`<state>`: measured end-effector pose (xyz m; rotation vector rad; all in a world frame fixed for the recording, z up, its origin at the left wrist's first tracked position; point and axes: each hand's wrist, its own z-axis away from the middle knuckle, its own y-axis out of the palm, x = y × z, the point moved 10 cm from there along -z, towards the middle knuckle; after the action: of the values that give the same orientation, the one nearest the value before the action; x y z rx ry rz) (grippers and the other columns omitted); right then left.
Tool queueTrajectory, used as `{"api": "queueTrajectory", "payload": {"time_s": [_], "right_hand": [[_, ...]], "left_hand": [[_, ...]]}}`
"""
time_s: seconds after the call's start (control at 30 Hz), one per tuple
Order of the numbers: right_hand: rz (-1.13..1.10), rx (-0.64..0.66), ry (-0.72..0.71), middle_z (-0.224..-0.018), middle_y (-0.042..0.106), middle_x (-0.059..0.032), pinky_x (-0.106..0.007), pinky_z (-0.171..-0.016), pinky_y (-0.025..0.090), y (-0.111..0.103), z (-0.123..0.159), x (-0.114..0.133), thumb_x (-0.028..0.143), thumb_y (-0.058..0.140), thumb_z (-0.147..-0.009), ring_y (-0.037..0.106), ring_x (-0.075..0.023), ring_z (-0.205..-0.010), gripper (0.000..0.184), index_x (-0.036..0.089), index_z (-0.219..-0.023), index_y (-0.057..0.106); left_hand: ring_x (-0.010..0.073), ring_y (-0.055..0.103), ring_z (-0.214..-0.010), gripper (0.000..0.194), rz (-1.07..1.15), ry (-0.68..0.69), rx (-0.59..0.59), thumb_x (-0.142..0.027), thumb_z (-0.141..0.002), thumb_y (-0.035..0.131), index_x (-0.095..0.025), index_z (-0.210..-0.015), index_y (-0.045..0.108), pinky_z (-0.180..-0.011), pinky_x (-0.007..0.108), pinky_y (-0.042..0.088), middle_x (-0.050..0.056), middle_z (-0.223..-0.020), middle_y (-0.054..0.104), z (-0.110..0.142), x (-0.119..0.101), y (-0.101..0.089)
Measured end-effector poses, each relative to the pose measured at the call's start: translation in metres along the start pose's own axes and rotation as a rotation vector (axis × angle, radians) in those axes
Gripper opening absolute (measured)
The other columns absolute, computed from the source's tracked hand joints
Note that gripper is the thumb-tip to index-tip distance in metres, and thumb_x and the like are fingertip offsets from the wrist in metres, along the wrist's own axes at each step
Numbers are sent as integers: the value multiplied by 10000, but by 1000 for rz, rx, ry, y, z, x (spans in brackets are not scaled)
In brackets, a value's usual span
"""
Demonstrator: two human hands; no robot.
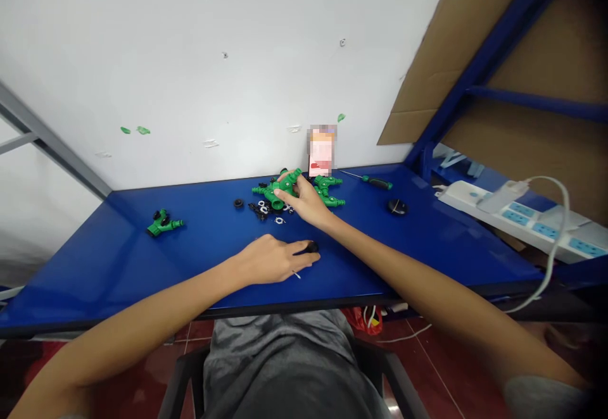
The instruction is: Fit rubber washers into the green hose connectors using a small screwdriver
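My right hand (310, 204) is closed around a green plastic hose splitter (285, 185) near the back of the table. Other green splitters lie just behind and beside that hand, including one to its right (332, 202). Close to the front edge, my left hand (273, 259) has its fingers around a small black ring-like cap (311, 247) on the tabletop. A tiny white piece (296, 274) shows by its fingertips. Between the hands and to the left are white clip rings (280, 220), small black parts (259, 211) and a black cap (238, 203).
The blue table (213, 204) backs onto a white wall. At left lies another green splitter (164, 223). A phone (322, 152) leans on the wall; a screwdriver (377, 183) and a round black object (397, 207) lie right. A power strip (517, 213) with a cable stands far right.
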<state>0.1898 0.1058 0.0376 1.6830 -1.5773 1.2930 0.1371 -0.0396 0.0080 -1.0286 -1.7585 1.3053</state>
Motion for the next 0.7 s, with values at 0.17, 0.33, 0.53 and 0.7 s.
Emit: {"api": "queueTrajectory", "payload": {"time_s": [0.17,0.33,0.53,0.7], "right_hand": [[272,48,-72,-1137,671,-79,-471,-985,551,0,3,9,382,710,-960,665,-280,-1049,257,242,-1133,583],[653,144,-259,-1281,579,-141,-493,-1048,538,0,3,16,114,569,-947,629,-326,-1218,344,224,-1271,609],[759,240,-322,-1197,617,-144,-512,-1072,512,-7,-1,15,6,517,-870,607,-341,-1196,414,206,-1210,641],[751,289,-271,-1210,618,-141,-493,-1015,540,-11,-3,9,30,569,-848,636,-339,-1161,458,221,-1258,634]], "left_hand": [[134,675,-715,258,381,-249,-395,-384,-1114,577,-233,-1107,787,-649,270,512,61,-1033,801,20,63,-46],[64,254,-473,283,779,-634,-749,-443,-999,728,-238,-947,541,-479,266,236,-59,-729,508,56,137,-63],[65,387,-532,457,1025,-666,-699,-499,-954,745,-257,-967,357,-518,235,285,-49,-802,603,52,159,-36],[85,544,-577,505,1111,-681,-577,-509,-953,765,-242,-1248,454,-579,235,385,41,-1003,794,46,150,-23]]}}
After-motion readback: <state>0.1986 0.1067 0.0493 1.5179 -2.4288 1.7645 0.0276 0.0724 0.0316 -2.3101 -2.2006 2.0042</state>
